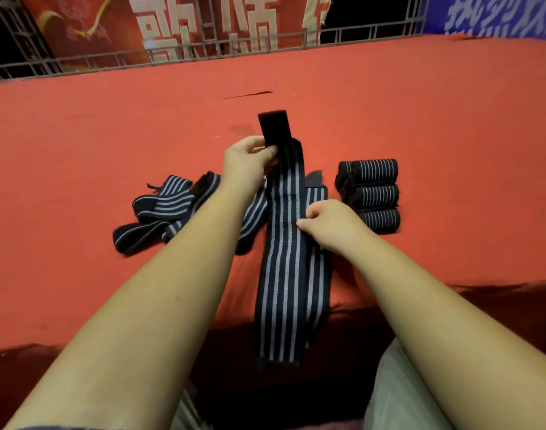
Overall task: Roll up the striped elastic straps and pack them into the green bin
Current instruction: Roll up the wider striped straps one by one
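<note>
Head camera is showing the left hand (250,162) pinching the striped strap (282,274) just below its black velcro end (273,125) and the right hand (330,225) pinching its edge mid-length, likely flattening it for rolling. It is running lengthwise down centre frame, velcro end pointing away from the person.

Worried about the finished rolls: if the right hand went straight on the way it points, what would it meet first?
The striped strap it pinches: the right hand points forward-left, away from the rolled straps. Past that, likely the loose straps; depth unclear.
</note>
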Demonstrator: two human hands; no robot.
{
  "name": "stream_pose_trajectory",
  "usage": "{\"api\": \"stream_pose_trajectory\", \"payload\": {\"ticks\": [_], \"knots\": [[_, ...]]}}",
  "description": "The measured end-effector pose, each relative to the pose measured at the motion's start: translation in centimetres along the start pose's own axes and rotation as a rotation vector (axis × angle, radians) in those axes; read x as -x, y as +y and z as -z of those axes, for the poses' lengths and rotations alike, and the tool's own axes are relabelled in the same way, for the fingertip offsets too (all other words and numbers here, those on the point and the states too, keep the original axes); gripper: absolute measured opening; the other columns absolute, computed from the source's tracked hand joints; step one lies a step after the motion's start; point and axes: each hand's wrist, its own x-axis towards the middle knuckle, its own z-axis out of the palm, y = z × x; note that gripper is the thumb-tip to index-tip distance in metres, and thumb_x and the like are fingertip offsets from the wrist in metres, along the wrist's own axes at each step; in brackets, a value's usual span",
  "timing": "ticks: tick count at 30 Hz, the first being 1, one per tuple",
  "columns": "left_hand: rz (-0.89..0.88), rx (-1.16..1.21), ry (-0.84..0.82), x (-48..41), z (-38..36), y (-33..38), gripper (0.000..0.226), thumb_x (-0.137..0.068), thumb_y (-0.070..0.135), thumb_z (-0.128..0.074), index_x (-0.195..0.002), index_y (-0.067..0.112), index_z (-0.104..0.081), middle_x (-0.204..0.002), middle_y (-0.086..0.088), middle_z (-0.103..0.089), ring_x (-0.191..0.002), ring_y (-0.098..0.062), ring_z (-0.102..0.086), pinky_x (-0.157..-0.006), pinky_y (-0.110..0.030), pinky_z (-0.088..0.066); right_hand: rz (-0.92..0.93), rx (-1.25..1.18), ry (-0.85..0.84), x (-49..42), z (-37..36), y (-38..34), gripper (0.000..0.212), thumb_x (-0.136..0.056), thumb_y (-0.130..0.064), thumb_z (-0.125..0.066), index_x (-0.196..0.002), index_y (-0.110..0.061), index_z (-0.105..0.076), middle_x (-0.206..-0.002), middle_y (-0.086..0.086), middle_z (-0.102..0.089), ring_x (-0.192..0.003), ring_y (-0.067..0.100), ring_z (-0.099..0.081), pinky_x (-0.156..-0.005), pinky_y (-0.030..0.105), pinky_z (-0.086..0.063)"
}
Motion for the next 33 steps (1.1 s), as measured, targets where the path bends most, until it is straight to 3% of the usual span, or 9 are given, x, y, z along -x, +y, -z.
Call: {"api": "stream_pose_trajectory", "payload": {"ticks": [6,11,16,20,23,27,29,31,33], "knots": [[0.035,-0.303,-0.065,-5.1,-3.2,-4.0,0.017,-0.099,0.001,-0.071,-0.115,0.006,-0.076,-0.104,-0.008,-0.08,-0.084,-0.015,-0.076,-0.081,-0.031,-0.062,-0.104,0.172,0.051,-4.5,-2.0,2.1,0.022,-0.098,-0.029,-0.067,-0.084,-0.012,-0.065,-0.091,0.006,-0.066,-0.082,0.027,-0.062,-0.066,0.033,-0.046],[0.034,-0.527,-0.01,-6.7,-2.6,-5.3,0.041,-0.099,0.005,-0.071,-0.139,0.012,-0.065,-0.139,-0.004,-0.069,-0.126,-0.019,-0.065,-0.112,-0.036,-0.05,-0.125,0.171,0.145,-5.6,-3.4,2.3,0.023,-0.097,-0.032,-0.067,-0.107,-0.012,-0.061,-0.105,0.005,-0.064,-0.098,0.033,-0.062,-0.074,0.039,-0.051],[-0.043,-0.68,0.089,-5.8,0.1,-5.4,0.041,-0.093,0.005,-0.06,-0.132,0.014,-0.068,-0.133,-0.003,-0.069,-0.121,-0.02,-0.065,-0.099,-0.028,-0.049,-0.187,0.122,0.132,-6.1,-3.0,1.6,0.024,-0.095,-0.03,-0.066,-0.085,-0.014,-0.05,-0.089,0.003,-0.057,-0.101,0.037,-0.062,-0.074,0.038,-0.046],[0.052,-0.881,0.084,-5.0,1.5,-6.1,0.046,-0.099,0.025,-0.068,-0.141,0.011,-0.062,-0.138,-0.01,-0.065,-0.124,-0.029,-0.064,-0.089,-0.03,-0.045,-0.188,0.097,0.131,-5.7,-2.1,0.5,0.033,-0.097,-0.03,-0.064,-0.073,-0.012,-0.05,-0.076,0.004,-0.053,-0.088,0.035,-0.059,-0.07,0.038,-0.044],[0.082,-0.938,0.017,-4.4,2.1,-6.6,0.034,-0.101,0.04,-0.071,-0.123,0.015,-0.075,-0.121,-0.008,-0.075,-0.117,-0.029,-0.068,-0.087,-0.032,-0.047,-0.182,0.053,0.145,-5.2,-1.9,0.1,0.038,-0.097,-0.029,-0.062,-0.067,-0.013,-0.045,-0.072,0.005,-0.057,-0.072,0.031,-0.056,-0.061,0.038,-0.043],[0.124,-0.881,0.036,-3.5,3.1,-6.1,0.025,-0.094,0.044,-0.081,-0.103,0.021,-0.078,-0.098,-0.002,-0.075,-0.091,-0.024,-0.072,-0.075,-0.031,-0.048,-0.142,0.043,0.194,-4.9,-1.9,-0.5,0.018,-0.1,-0.032,-0.058,-0.095,-0.014,-0.06,-0.108,0.009,-0.066,-0.111,0.037,-0.059,-0.091,0.044,-0.054],[0.133,-0.877,-0.005,-2.9,3.6,-5.6,0.024,-0.092,0.041,-0.085,-0.097,0.018,-0.078,-0.095,-0.003,-0.076,-0.089,-0.024,-0.071,-0.076,-0.033,-0.053,-0.123,0.02,0.236,-4.6,-1.8,-1.2,0.028,-0.102,-0.032,-0.056,-0.12,-0.013,-0.065,-0.126,0.009,-0.063,-0.124,0.037,-0.056,-0.102,0.046,-0.051],[0.12,-0.858,-0.037,-2.0,4.0,-5.2,0.023,-0.091,0.038,-0.087,-0.095,0.016,-0.078,-0.093,-0.003,-0.077,-0.087,-0.022,-0.071,-0.076,-0.034,-0.054,-0.071,-0.058,0.244,-4.5,-1.7,-1.8,0.028,-0.103,-0.028,-0.052,-0.124,-0.016,-0.067,-0.124,0.006,-0.062,-0.12,0.033,-0.058,-0.097,0.043,-0.052],[0.091,-0.818,-0.043,-0.9,4.5,-4.5,0.02,-0.09,0.034,-0.088,-0.093,0.017,-0.078,-0.088,-0.001,-0.077,-0.077,-0.018,-0.069,-0.064,-0.028,-0.052,-0.023,-0.09,0.204,-4.4,-1.8,-2.4,0.025,-0.107,-0.026,-0.048,-0.114,-0.018,-0.07,-0.109,0.002,-0.067,-0.101,0.024,-0.064,-0.074,0.034,-0.049]]}}
